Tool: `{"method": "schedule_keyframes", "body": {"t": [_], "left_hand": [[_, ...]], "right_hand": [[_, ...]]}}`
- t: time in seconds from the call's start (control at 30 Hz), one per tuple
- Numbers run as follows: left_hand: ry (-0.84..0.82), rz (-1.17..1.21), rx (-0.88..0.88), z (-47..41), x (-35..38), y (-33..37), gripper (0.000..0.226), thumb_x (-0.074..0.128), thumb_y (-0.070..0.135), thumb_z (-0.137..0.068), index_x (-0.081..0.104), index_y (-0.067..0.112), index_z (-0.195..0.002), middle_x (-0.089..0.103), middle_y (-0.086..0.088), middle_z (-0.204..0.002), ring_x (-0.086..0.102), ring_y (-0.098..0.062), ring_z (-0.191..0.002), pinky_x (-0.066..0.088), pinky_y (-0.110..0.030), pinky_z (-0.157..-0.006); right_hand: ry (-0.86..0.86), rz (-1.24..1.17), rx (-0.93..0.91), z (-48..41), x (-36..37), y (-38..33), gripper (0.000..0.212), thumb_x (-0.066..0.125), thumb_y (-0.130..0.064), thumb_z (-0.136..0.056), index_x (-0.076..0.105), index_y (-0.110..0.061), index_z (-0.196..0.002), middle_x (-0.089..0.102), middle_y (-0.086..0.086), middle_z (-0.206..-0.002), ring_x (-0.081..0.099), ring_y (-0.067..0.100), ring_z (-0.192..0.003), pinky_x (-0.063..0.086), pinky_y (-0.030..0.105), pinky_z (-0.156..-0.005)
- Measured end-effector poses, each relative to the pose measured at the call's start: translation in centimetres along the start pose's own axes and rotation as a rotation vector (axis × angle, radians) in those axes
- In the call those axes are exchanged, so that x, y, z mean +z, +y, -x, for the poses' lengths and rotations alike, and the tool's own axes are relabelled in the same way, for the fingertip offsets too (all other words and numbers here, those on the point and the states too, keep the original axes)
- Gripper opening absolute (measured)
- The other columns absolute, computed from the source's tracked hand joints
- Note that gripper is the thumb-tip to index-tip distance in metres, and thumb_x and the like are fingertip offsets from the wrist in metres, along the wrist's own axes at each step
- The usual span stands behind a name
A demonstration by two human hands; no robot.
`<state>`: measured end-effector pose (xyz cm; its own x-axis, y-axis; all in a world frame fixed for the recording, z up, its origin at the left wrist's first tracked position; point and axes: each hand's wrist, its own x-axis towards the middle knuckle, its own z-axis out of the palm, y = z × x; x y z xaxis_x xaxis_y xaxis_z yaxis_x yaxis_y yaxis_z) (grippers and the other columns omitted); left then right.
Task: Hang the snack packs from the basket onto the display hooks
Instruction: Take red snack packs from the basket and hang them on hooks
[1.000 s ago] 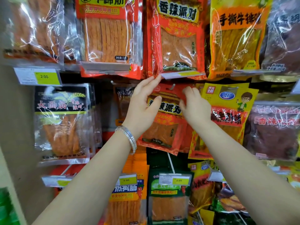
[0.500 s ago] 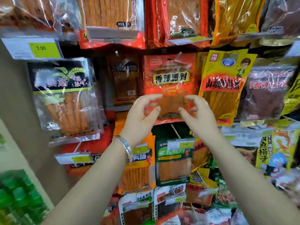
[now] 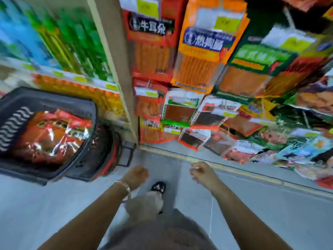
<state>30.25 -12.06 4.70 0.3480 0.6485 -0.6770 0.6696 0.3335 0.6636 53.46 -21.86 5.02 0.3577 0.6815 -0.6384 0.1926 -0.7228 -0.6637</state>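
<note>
Head view | snack packs (image 3: 52, 136) lay in basket (image 3: 54, 95), down-left of me | my left hand (image 3: 137, 175) nearer than right hand (image 3: 201, 171) | both loosely curled, empty.

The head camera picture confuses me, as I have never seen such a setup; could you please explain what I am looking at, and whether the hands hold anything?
There is no machine here. A person wears a wide-angle camera on the head, so this one picture looks down past their own arms. The left hand, with a bracelet at the wrist, and the right hand hang over the grey floor, fingers loosely curled, holding nothing. On the floor to the left stands a dark basket with red snack packs in it. To the right, hanging packs fill the display. The picture is blurred, so small print is unreadable.
</note>
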Motion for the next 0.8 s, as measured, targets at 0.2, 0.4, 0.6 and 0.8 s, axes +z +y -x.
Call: {"method": "schedule_keyframes", "body": {"t": [0.2, 0.4, 0.6, 0.8], "left_hand": [[0.044, -0.099, -0.344, 8.2, 3.2, -14.5, 0.017, 0.051, 0.017, -0.094, 0.062, 0.015, -0.081, 0.059, -0.005, -0.091, 0.055, -0.015, -0.087, 0.042, -0.023, -0.077], [0.301, 0.131, -0.484, 12.1, 0.9, -20.0, 0.020, 0.054, 0.017, -0.092, 0.066, 0.016, -0.108, 0.064, -0.009, -0.114, 0.059, -0.025, -0.104, 0.045, -0.027, -0.089], [0.341, 0.231, -0.563, 13.3, -3.4, -25.1, 0.024, 0.051, 0.017, -0.092, 0.067, 0.014, -0.110, 0.063, -0.005, -0.121, 0.055, -0.021, -0.110, 0.036, -0.020, -0.089], [0.450, 0.532, -0.592, 12.7, -13.6, -29.7, 0.022, 0.051, 0.006, -0.090, 0.065, 0.004, -0.106, 0.065, -0.009, -0.089, 0.057, -0.021, -0.076, 0.048, -0.028, -0.074]], "right_hand": [[-0.286, 0.220, 0.248, 2.7, 7.5, 8.0, 0.009, 0.052, -0.010, -0.093, 0.058, -0.006, -0.090, 0.056, 0.011, -0.077, 0.051, 0.019, -0.059, 0.038, 0.024, -0.054], [-0.506, 0.705, 0.076, 3.7, 12.3, 8.1, 0.024, 0.056, -0.017, -0.089, 0.064, 0.006, -0.091, 0.059, 0.023, -0.090, 0.056, 0.034, -0.085, 0.043, 0.037, -0.072], [-0.508, 0.648, 0.008, 0.3, 18.8, -0.2, 0.020, 0.050, -0.009, -0.090, 0.047, -0.012, -0.070, 0.049, 0.010, -0.067, 0.046, 0.021, -0.063, 0.034, 0.025, -0.055], [-0.479, 0.539, 0.015, -1.8, 28.8, -8.1, 0.015, 0.045, -0.010, -0.093, 0.056, -0.011, -0.105, 0.060, 0.005, -0.087, 0.054, 0.012, -0.067, 0.039, 0.019, -0.055]]}}
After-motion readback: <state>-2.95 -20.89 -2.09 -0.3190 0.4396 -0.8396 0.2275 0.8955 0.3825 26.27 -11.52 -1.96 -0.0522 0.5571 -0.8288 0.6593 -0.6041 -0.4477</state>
